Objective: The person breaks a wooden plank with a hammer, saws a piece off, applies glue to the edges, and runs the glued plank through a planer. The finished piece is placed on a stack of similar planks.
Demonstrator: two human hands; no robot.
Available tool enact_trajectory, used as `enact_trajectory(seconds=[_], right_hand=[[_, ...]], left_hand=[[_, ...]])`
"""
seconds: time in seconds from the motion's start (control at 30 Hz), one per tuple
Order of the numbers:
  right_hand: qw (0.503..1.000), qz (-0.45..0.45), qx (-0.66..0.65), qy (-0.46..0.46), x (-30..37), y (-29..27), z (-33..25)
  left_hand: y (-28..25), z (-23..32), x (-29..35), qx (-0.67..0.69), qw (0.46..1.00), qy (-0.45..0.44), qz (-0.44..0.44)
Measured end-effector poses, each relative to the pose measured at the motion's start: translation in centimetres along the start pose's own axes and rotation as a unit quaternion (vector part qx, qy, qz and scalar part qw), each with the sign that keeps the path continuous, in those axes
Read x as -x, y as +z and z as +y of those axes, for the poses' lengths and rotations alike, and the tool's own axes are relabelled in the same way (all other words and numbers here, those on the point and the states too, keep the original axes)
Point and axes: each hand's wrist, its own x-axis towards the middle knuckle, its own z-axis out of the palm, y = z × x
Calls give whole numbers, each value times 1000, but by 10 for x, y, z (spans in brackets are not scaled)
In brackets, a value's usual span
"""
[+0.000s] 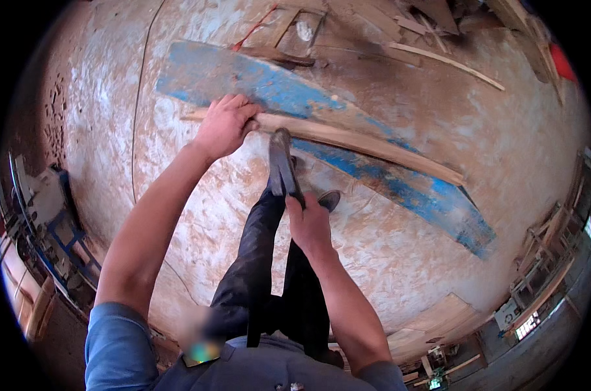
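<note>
My left hand (225,127) rests on a long, pale wooden strip (347,140) near its left end, with its fingers curled over the top. The strip lies lengthwise across a board with worn blue paint (224,68). My right hand (310,225) is closed around a dark tool handle (295,189) in front of my legs. Whatever head this tool has is hard to tell from the dark shoe (280,153) beside it. That shoe is close to the strip's near edge. My other shoe (331,200) shows just beyond my right hand.
Wooden pieces and a small frame (289,26) lie beyond the blue board. A thin stick (448,65) is at the far right. A dark cable (137,124) runs along the floor on the left. Metal equipment (44,202) stands at the left, stacked wood (543,254) at the right.
</note>
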Motion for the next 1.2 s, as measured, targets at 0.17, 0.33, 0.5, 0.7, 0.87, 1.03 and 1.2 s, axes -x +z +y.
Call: enact_trajectory(seconds=[0.17, 0.33, 0.5, 0.7, 0.87, 1.03, 1.2], right_hand=[[989, 86, -116, -32, 18, -37, 31], [980, 113, -130, -104, 22, -49, 65], [992, 95, -78, 14, 9, -58, 54], [967, 150, -202, -40, 17, -71, 89], [986, 139, -87, 22, 5, -105, 76], [960, 258, -54, -94, 13, -113, 107], [965, 222, -138, 18, -2, -140, 111]], left_hand=[[8, 38, -22, -10, 996, 31, 81], [44, 117, -40, -84, 993, 19, 83], [50, 127, -45, -117, 991, -8, 59], [51, 125, -51, -131, 989, -15, 63], [51, 125, -53, -164, 985, -10, 58], [48, 130, -48, -178, 983, -12, 52], [49, 133, -52, -160, 986, -8, 53]])
